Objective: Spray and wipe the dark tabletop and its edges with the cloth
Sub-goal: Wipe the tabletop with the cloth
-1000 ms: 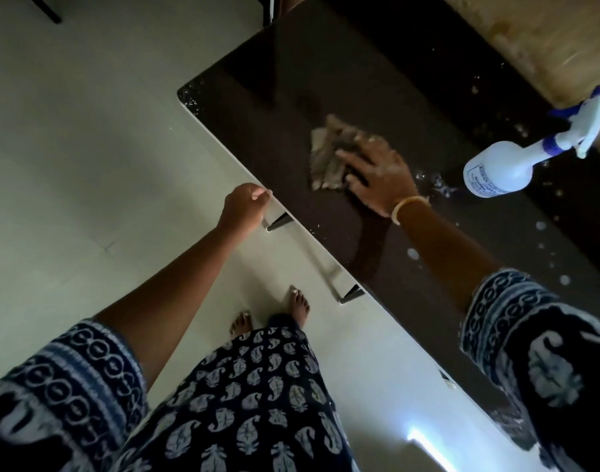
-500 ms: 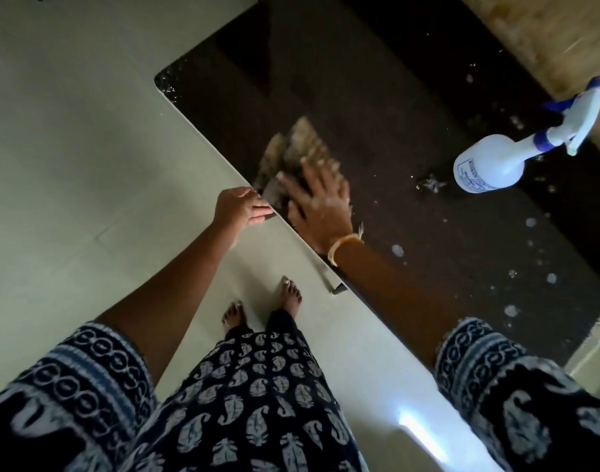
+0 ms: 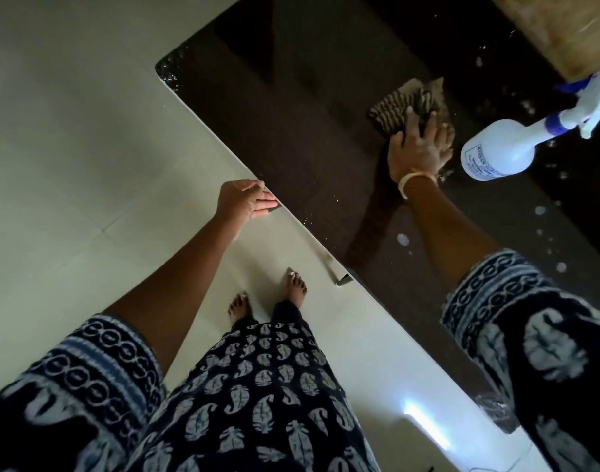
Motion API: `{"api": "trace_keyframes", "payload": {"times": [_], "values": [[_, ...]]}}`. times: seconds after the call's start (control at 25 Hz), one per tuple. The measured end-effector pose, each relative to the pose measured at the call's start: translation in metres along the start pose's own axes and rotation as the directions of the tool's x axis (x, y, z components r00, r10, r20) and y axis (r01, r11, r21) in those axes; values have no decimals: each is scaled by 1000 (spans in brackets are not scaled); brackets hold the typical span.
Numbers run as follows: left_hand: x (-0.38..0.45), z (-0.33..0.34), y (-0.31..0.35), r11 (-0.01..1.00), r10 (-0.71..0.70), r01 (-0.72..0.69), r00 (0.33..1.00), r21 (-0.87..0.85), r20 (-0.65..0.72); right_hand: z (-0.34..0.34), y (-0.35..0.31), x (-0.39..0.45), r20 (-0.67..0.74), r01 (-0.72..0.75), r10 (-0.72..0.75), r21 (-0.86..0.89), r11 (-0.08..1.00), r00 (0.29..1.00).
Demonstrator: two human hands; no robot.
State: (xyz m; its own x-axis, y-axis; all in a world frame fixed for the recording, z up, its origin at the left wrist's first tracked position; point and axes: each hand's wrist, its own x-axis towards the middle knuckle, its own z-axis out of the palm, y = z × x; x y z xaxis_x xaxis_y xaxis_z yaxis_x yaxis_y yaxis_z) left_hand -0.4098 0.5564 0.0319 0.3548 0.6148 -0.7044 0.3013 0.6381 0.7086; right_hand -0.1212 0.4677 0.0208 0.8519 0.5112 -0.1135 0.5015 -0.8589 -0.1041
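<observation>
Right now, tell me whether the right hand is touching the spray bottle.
Apart. The head view shows the right hand pressing the cloth flat on the tabletop, with a strip of dark surface between its fingers and the spray bottle.

I read this as a room in a home. A low, glossy dark tabletop (image 3: 309, 137) stands on a pale tiled floor (image 3: 70, 165), and I see bare feet (image 3: 296, 284) on the tiles under a loose printed garment (image 3: 257, 386). A household spray bottle (image 3: 502, 149) stands on the glass. At the top right there may be a woven mat (image 3: 557, 28), though that corner is too blurred for me to be sure.
</observation>
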Motion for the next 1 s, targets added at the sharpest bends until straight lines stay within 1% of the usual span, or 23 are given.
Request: {"api": "trace_keyframes", "payload": {"times": [0.04,0.08,0.12,0.16,0.2,0.28,0.36,0.4,0.44,0.48,0.52,0.56,0.6,0.64,0.68,0.72,0.76,0.8,0.84,0.88,0.92,0.96,1.0], "values": [[-1,0,-1,1000,2,-2,1000,4,1,3,-13,-14,-5,32,-32,1,999,999],[-1,-1,-2,1000,-1,1,1000,7,1,9,-24,-33,-22,125,-125,2,992,992],[0,-2,-2,1000,-9,9,1000,12,2,16,-32,-56,-48,256,-255,5,967,966],[0,-2,-3,1000,-15,15,1000,14,6,24,-35,-82,-68,396,-395,7,918,916],[-1,-2,-3,1000,-21,21,1000,8,11,32,-36,-111,-68,523,-522,8,852,851],[-4,0,-1,999,-32,32,999,-26,-2,40,-37,-153,-33,702,-701,26,712,712],[-8,-1,1,999,-42,43,999,-20,2,39,-35,-145,5,832,-833,62,552,553],[-9,-3,2,999,-43,43,999,10,21,40,-33,-128,-8,865,-866,57,499,500],[-10,-7,2,998,-34,32,998,52,51,41,-31,-106,-37,866,-865,46,498,500],[-10,-12,2,996,-19,12,997,86,81,39,-32,-82,-69,819,-816,60,571,574],[-10,-17,1,994,-2,-8,995,106,96,36,-35,-62,-98,715,-708,104,692,699],[-10,-23,0,993,8,-20,995,117,97,29,-43,-47,-98,557,-548,155,816,830],[-10,-28,0,990,17,-30,996,136,92,22,-55,-38,-65,370,-365,187,910,929],[-9,-32,0,988,22,-35,996,151,87,17,-72,-35,-15,203,-204,196,959,979],[-8,-36,-1,986,17,-30,996,161,83,13,-90,-37,29,109,-116,178,978,993],[-6,-39,0,986,3,-17,996,165,84,11,-105,-45,49,111,-120,150,982,992],[-6,-41,0,986,-11,-4,996,169,88,14,-118,-55,47,201,-209,125,971,977],[-5,-43,0,985,-19,3,996,173,89,19,-127,-67,43,346,-352,101,933,935],[-5,-45,-1,985,-27,12,996,169,85,24,-132,-82,52,490,-495,85,867,867],[-5,-46,-1,986,-38,25,996,167,77,29,-130,-97,74,601,-607,84,794,791],[-7,-46,-1,986,-53,40,996,165,75,32,-124,-109,90,678,-685,95,729,723],[-10,-45,0,985,-60,45,995,165,85,33,-112,-118,89,727,-736,111,677,671],[-13,-44,0,985,-61,42,993,169,105,31,-97,-124,71,754,-765,133,643,640]]}}
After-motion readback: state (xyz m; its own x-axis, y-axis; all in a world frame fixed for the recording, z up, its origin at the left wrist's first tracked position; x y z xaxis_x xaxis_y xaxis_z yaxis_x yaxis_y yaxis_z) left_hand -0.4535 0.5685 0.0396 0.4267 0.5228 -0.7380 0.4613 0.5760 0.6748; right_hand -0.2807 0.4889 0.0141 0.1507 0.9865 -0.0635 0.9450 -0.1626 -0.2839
